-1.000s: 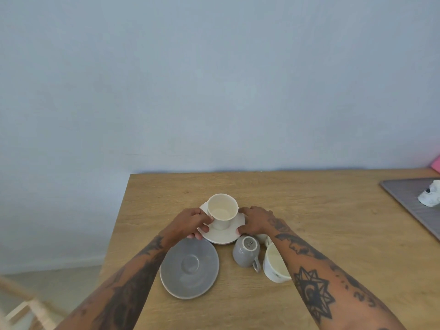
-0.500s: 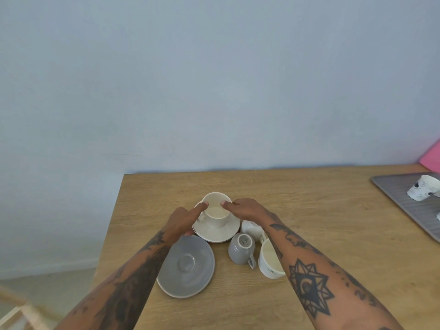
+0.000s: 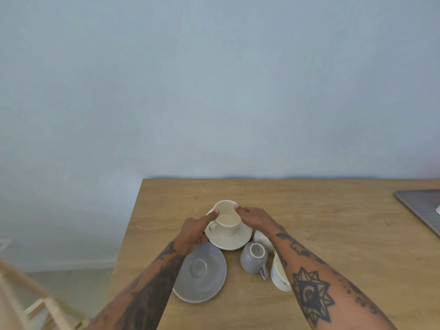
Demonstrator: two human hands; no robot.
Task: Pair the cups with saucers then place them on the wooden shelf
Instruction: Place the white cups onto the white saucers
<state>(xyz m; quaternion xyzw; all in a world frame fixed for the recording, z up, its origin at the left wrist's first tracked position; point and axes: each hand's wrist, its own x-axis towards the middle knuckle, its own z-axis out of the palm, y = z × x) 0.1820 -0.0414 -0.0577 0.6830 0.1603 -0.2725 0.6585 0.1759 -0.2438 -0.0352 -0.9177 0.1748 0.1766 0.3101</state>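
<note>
The left hand [image 3: 194, 234] and the right hand [image 3: 253, 219] each rest an index fingertip on the rim of the cream cup [image 3: 225, 219], thumbs apparently at the cream saucer [image 3: 229, 236] under it, gripping the pair near the table's [image 3: 333, 234] left edge. That pair looks made but not yet shelved. Toward the near edge, a bare grey saucer [image 3: 200, 273], an overturned grey cup [image 3: 253, 258] and white cups [image 3: 279, 273] remain unpaired; pale wooden slats [image 3: 47, 308] show lower left, possibly the shelf.

Cup [image 3: 226, 220] on saucer [image 3: 229, 239] before me, empty saucer [image 3: 202, 277] nearer left, overturned cup [image 3: 253, 258] nearer right, tray [image 3: 419, 206] far right.
</note>
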